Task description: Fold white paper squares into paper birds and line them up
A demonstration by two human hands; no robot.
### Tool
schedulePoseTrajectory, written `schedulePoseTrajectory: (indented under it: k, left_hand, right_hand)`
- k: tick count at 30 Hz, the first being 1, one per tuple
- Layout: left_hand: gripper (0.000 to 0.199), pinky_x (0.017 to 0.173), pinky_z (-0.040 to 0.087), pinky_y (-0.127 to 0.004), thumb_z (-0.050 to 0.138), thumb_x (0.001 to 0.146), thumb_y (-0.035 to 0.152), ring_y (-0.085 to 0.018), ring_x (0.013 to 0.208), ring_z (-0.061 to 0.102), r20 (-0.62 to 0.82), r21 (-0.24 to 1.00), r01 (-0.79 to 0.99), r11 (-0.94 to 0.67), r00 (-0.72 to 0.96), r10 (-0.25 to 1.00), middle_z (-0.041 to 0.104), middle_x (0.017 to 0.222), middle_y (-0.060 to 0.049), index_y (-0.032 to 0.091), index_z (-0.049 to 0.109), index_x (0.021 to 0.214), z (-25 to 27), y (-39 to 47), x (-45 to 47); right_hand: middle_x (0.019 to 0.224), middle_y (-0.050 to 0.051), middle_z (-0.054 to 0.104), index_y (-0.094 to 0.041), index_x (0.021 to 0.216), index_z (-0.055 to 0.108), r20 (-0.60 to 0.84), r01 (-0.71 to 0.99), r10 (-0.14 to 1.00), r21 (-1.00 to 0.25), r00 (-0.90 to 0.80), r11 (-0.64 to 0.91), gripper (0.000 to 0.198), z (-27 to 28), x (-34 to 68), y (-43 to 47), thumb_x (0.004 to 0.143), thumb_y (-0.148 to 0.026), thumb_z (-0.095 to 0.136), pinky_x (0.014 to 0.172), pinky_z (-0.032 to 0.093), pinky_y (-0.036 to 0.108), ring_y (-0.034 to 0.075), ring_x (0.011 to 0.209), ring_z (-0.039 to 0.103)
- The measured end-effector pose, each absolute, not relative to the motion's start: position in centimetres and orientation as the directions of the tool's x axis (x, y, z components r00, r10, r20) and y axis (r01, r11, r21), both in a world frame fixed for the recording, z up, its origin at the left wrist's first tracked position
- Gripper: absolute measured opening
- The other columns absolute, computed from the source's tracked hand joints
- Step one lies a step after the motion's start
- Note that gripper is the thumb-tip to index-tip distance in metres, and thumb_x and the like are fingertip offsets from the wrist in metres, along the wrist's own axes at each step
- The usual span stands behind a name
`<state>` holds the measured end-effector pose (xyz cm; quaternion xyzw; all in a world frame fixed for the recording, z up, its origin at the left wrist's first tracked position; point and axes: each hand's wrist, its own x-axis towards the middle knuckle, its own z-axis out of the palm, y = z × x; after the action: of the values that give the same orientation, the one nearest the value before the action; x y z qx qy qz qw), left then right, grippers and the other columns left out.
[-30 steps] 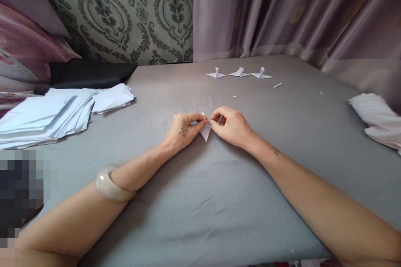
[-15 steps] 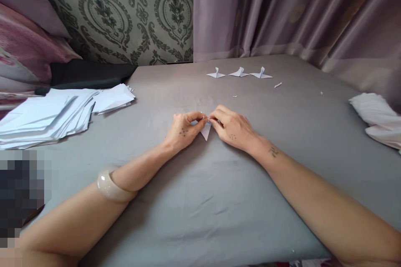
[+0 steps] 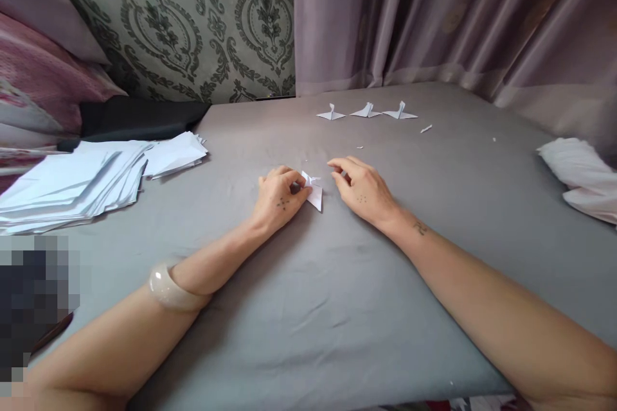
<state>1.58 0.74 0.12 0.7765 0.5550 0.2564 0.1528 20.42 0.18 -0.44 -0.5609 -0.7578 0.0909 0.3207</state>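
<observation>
My left hand (image 3: 279,200) pinches a small folded white paper crane (image 3: 315,196) between thumb and fingers, low over the middle of the grey cloth. One pointed wing tip of it faces toward me, and part of the fold is hidden by the fingertips. To the right, my right hand (image 3: 364,189) is apart from the paper, with a gap between thumb and fingers and nothing in them.
Three finished-looking paper cranes (image 3: 369,110) stand in a row at the back. Stacks of white paper (image 3: 72,183) lie at the left beside a black cloth (image 3: 139,121). Paper scraps (image 3: 427,129) dot the grey cloth (image 3: 308,334). A white bundle (image 3: 581,170) sits at the right edge.
My right hand has let go of the folded paper and moved slightly right, its fingers parting. My left hand keeps its pinch, and more of the folded paper shows.
</observation>
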Motion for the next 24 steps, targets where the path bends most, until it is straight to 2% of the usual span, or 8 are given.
schedulePoseTrajectory:
  k: [3, 6, 9, 14, 19, 24]
  left_hand:
    - [0.010, 0.091, 0.034, -0.041, 0.061, 0.079, 0.024, -0.025, 0.108, 0.052, 0.304, 0.469, 0.829, -0.306, 0.175, 0.937, 0.062, 0.109, -0.007, 0.018, 0.060, 0.071, 0.0, 0.6, 1.6]
    - [0.018, 0.094, 0.033, -0.042, 0.060, 0.079, 0.030, -0.026, 0.112, 0.052, 0.288, 0.465, 0.833, -0.300, 0.179, 0.941, 0.061, 0.118, -0.008, 0.017, 0.057, 0.066, -0.1, 0.5, 1.6]
    - [0.022, 0.093, 0.033, -0.042, 0.058, 0.081, 0.038, -0.025, 0.104, 0.057, 0.234, 0.465, 0.825, -0.322, 0.236, 0.943, 0.066, 0.107, -0.007, 0.017, 0.060, 0.071, 0.2, 0.4, 1.5]
    - [0.020, 0.091, 0.039, -0.041, 0.053, 0.080, 0.031, -0.025, 0.099, 0.059, 0.183, 0.501, 0.810, -0.306, 0.246, 0.952, 0.067, 0.100, -0.006, 0.018, 0.068, 0.083, 0.8, -0.3, 1.7]
    - [0.028, 0.078, 0.047, -0.034, 0.055, 0.077, 0.033, -0.019, 0.081, 0.060, 0.078, 0.632, 0.748, -0.205, 0.202, 0.976, 0.065, 0.106, -0.008, 0.018, 0.072, 0.092, 1.1, -1.0, 1.9]
    - [0.027, 0.069, 0.048, -0.032, 0.054, 0.073, 0.025, -0.019, 0.077, 0.059, 0.023, 0.676, 0.727, -0.119, 0.140, 0.990, 0.065, 0.094, -0.007, 0.017, 0.067, 0.096, 1.1, -1.3, 1.8]
  right_hand:
    - [0.100, 0.005, 0.066, -0.020, 0.103, 0.064, 0.366, 0.763, 0.922, -0.557, -0.127, 0.326, 0.020, -0.3, 19.9, -0.2, 0.089, -0.018, 0.049, 0.068, 0.042, 0.028, 0.014, 0.075, 0.058]
    - [0.097, 0.003, 0.065, -0.021, 0.095, 0.066, 0.313, 0.752, 0.922, -0.545, -0.229, 0.371, 0.016, -0.2, 19.2, -0.9, 0.089, -0.023, 0.051, 0.069, 0.042, 0.027, 0.013, 0.074, 0.058]
    - [0.099, 0.003, 0.064, -0.023, 0.096, 0.067, 0.258, 0.774, 0.917, -0.496, -0.303, 0.395, 0.017, -0.3, 18.9, -1.4, 0.089, -0.029, 0.053, 0.071, 0.042, 0.027, 0.015, 0.081, 0.059]
    - [0.101, 0.004, 0.063, -0.022, 0.097, 0.068, 0.246, 0.804, 0.922, -0.455, -0.300, 0.383, 0.020, -0.4, 19.1, -1.5, 0.090, -0.032, 0.052, 0.073, 0.042, 0.028, 0.017, 0.092, 0.058]
    - [0.100, 0.002, 0.062, -0.023, 0.093, 0.068, 0.268, 0.796, 0.912, -0.451, -0.311, 0.404, 0.017, -0.3, 18.9, -1.7, 0.086, -0.033, 0.057, 0.071, 0.041, 0.028, 0.016, 0.090, 0.057]
    - [0.097, 0.003, 0.062, -0.020, 0.085, 0.067, 0.255, 0.780, 0.919, -0.488, -0.301, 0.391, 0.014, -0.1, 19.2, -1.4, 0.089, -0.025, 0.054, 0.069, 0.040, 0.027, 0.014, 0.080, 0.057]
